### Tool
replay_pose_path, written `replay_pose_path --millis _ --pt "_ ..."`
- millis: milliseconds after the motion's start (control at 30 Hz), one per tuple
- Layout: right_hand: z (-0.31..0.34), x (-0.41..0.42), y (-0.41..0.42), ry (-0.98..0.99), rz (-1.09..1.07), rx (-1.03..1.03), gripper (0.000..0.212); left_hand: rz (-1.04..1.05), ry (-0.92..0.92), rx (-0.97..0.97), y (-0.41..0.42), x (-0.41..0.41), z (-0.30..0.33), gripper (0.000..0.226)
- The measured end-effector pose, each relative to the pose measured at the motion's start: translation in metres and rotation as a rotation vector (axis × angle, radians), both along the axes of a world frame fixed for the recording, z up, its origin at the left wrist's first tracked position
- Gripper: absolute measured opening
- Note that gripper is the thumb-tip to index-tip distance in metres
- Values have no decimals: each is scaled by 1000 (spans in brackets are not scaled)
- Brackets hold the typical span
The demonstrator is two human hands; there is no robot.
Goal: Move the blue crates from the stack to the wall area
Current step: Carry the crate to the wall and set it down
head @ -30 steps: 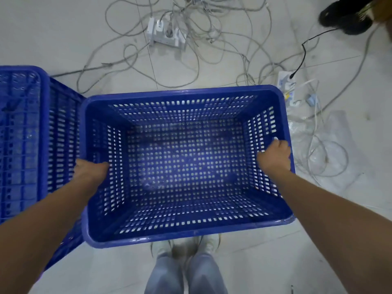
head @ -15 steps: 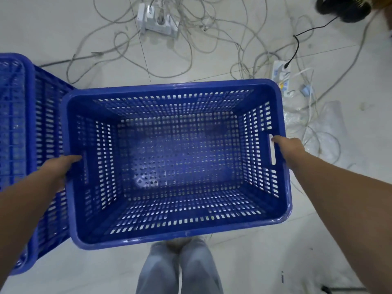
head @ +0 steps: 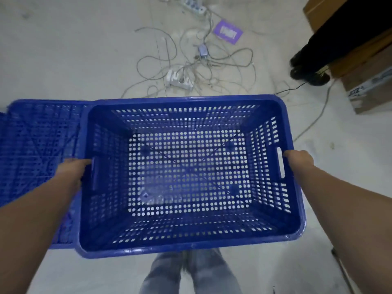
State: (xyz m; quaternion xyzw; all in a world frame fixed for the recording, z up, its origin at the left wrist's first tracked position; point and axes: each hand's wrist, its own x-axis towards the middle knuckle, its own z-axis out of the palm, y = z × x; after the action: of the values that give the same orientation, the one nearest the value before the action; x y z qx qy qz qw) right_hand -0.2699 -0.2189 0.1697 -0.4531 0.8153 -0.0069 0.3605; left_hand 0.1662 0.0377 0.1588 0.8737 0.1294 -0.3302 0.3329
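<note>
I hold an empty blue perforated crate in front of me, open side up, above the floor. My left hand grips the handle slot in its left wall from outside. My right hand grips the slot in the right wall. A second blue crate sits to the left, partly behind the held one, showing a ribbed perforated surface. My own legs and shoes show under the crate's near edge.
Tangled grey cables and white power strips lie on the pale floor ahead. A purple card lies further back. At the right stand another person's dark shoes and cardboard boxes.
The view has tilted up and the crate has risen and shifted right. The cables now lie further ahead, and boxes and the purple card came into view. Both hands kept their grip on the handles.
</note>
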Motion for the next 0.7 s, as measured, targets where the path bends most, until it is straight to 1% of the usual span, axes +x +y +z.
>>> replay_pose_path --millis 67,100,133,167,233,267,333,400,467,500,533,567,600,667,700 --pt "49 8 1 26 39 -28 41 -18 -45 -5 13 7 49 22" --pt "74 11 2 30 62 -49 40 -34 -81 -29 20 11 73 22" --pt "98 15 3 8 73 -82 36 -61 -110 -30 29 15 97 27" --pt "124 19 6 -13 83 -108 29 -73 -145 -69 35 19 119 31" --pt "172 28 10 -31 134 -167 17 -107 -180 -136 50 37 157 26" --pt "194 32 12 -32 171 -196 15 -122 -195 -161 56 45 177 26" --pt "234 39 14 -45 220 -256 14 -167 -190 -234 66 52 226 29" --pt "274 48 18 -46 277 -339 9 -190 -178 -312 79 49 281 31" --pt "312 61 22 -37 334 -406 15 -186 -162 -371 95 53 323 35" --pt "332 68 25 -49 359 -430 19 -186 -157 -397 104 56 341 33" --pt "350 75 29 -56 378 -451 17 -196 -162 -416 115 59 361 28" --pt "368 82 31 -55 398 -475 11 -199 -172 -436 125 64 377 26" --pt "386 90 34 -53 430 -493 7 -201 -189 -438 136 69 392 29" --pt "414 106 38 -40 508 -508 9 -195 -223 -433 159 71 421 44" --pt "426 113 41 -40 547 -518 9 -188 -253 -429 171 69 435 44"
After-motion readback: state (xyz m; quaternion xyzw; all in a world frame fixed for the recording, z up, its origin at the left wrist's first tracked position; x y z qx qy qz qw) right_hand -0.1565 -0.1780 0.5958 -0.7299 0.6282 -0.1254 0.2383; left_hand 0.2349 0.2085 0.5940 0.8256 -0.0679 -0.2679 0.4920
